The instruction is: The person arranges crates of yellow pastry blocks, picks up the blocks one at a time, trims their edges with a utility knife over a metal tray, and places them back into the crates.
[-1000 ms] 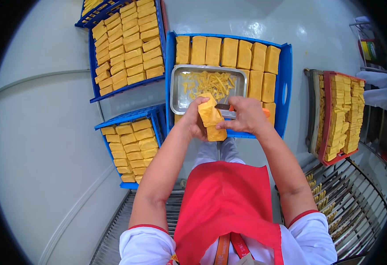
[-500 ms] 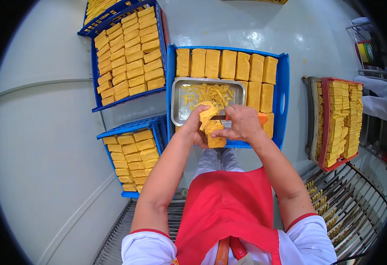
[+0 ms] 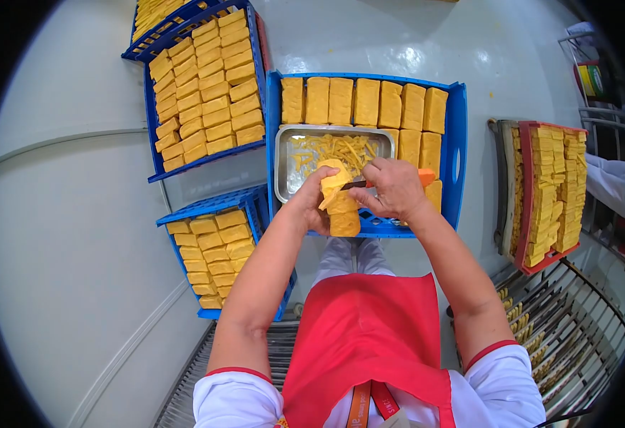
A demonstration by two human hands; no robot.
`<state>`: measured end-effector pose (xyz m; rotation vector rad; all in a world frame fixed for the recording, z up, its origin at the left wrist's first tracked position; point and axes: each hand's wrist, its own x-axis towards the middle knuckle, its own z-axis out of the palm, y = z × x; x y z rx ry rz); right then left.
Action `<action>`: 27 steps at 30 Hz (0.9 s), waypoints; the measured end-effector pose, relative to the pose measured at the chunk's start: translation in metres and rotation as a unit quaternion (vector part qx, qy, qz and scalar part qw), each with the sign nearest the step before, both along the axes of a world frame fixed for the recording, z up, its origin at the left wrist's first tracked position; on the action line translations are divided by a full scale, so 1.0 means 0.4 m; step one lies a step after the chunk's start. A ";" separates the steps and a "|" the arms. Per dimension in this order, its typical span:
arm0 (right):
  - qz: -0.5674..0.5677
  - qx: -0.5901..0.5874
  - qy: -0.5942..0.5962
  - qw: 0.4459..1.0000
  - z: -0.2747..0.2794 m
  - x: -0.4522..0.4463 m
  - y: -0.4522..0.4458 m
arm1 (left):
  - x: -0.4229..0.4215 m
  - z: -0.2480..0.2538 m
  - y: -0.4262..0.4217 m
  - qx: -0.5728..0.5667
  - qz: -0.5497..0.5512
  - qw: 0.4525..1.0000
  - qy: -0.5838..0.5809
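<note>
My left hand [image 3: 312,199] is wrapped round a yellow block [image 3: 344,222] above the front edge of a blue crate [image 3: 456,153]. In my right hand [image 3: 396,189] is an orange-handled knife [image 3: 354,185], its dark blade against the block's upper part. A thin strip hangs partly loose on the block's left side. Just beyond my hands, a metal tray [image 3: 281,157] holding yellow scraps [image 3: 332,151] rests in the crate. Rows of yellow blocks [image 3: 366,102] stand behind and to the right of the tray.
Two blue crates of stacked blocks [image 3: 217,100] [image 3: 214,255] stand at the left, part of another behind them. At the right is a red crate [image 3: 527,192] of yellow pieces. Metal racks [image 3: 566,335] lie at the lower right, with white cloth [image 3: 612,184] above.
The knife blade has shifted along the block, and a strip now stands away from its left side. My right hand has tilted and moved slightly. The camera view has shifted a little.
</note>
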<state>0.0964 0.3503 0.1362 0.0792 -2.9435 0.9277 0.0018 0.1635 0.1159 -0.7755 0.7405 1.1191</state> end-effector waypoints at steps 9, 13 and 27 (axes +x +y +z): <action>0.042 -0.017 -0.075 0.996 0.007 0.004 -0.005 | -0.008 0.005 0.015 -0.020 0.008 0.999 0.033; 0.049 -0.010 -0.130 0.990 0.005 0.012 -0.011 | -0.018 0.040 0.032 -0.049 -0.003 0.997 0.055; -0.295 -0.122 -0.245 0.916 -0.116 0.101 -0.094 | 0.024 -0.099 0.035 -0.308 0.155 0.673 0.654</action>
